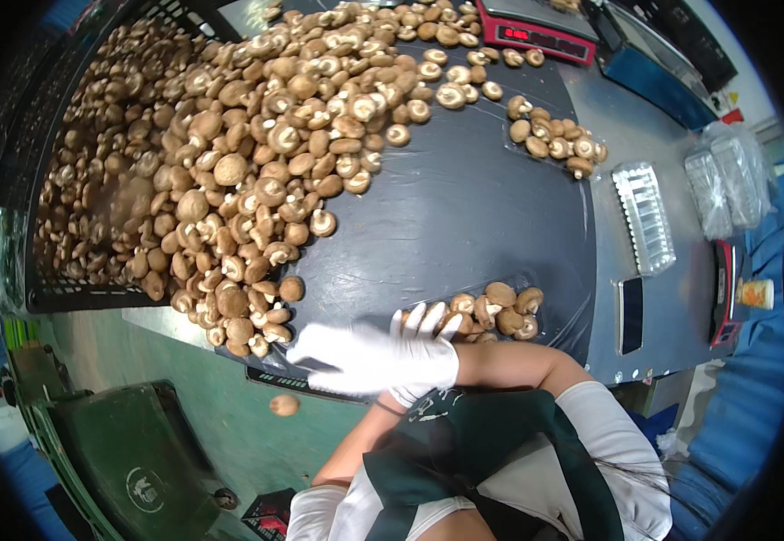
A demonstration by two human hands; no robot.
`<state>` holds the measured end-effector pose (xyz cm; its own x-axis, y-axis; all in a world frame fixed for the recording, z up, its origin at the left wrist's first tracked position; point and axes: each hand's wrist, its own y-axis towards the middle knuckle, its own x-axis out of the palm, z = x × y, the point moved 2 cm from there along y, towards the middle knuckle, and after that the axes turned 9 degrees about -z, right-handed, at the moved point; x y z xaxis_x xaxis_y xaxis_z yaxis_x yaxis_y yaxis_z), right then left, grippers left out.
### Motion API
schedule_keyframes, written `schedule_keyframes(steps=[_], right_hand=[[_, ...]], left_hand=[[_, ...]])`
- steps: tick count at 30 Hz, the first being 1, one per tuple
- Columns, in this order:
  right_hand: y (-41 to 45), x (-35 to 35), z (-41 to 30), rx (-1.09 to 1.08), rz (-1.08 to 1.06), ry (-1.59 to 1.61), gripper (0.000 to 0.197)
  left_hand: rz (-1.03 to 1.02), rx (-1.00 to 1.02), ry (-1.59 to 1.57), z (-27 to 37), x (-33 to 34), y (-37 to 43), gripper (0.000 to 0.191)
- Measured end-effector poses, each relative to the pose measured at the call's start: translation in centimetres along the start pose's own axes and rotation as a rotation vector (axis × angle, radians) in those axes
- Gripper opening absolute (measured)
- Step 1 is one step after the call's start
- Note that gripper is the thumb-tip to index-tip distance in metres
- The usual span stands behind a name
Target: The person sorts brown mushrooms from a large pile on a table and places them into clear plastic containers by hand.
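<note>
My arms cross at the table's near edge, both hands in white gloves. My right hand (348,358) reaches leftward over the left one, blurred, with its fingers apart and nothing visible in them. Beneath it, my left hand (422,324) spreads its fingers against shiitake mushrooms (500,308) in a clear plastic tray (549,327); its palm is hidden, so a grip cannot be judged. Left of my right hand lies the edge of a large shiitake heap (263,169). One mushroom (284,405) appears against the green floor, beyond the table edge; whether it is falling or lying there is unclear.
A black crate (94,301) spills mushrooms from the left. Another filled tray (554,138) sits farther back. Rightward are empty plastic trays (642,218), a phone (630,316), bagged trays (727,179) and red scales (541,42). A green bin (121,453) stands lower left.
</note>
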<state>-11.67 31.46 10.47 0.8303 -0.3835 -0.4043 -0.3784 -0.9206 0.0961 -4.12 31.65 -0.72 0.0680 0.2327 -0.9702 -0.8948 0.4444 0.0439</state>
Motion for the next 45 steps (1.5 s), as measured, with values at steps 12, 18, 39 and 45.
schedule_keyframes(steps=[12,18,39,45], right_hand=[[5.5,-8.9,14.0,0.285,0.288,-0.02,0.031],[-10.5,-13.4,6.8,0.46,0.368,0.494,0.031],[-24.6,-7.7,8.7,0.495,0.62,-0.506,0.049],[-26.3,-9.7,7.6,0.508,0.622,-0.364,0.058]], left_hand=[[0.081,-0.011,-0.294,0.3,-1.8,0.9,0.076],[0.051,-0.031,-0.317,-0.1,-2.4,1.3,0.086],[0.068,-0.013,-0.201,0.7,-1.3,2.3,0.084],[0.061,0.011,-0.221,0.5,-1.6,2.7,0.089]])
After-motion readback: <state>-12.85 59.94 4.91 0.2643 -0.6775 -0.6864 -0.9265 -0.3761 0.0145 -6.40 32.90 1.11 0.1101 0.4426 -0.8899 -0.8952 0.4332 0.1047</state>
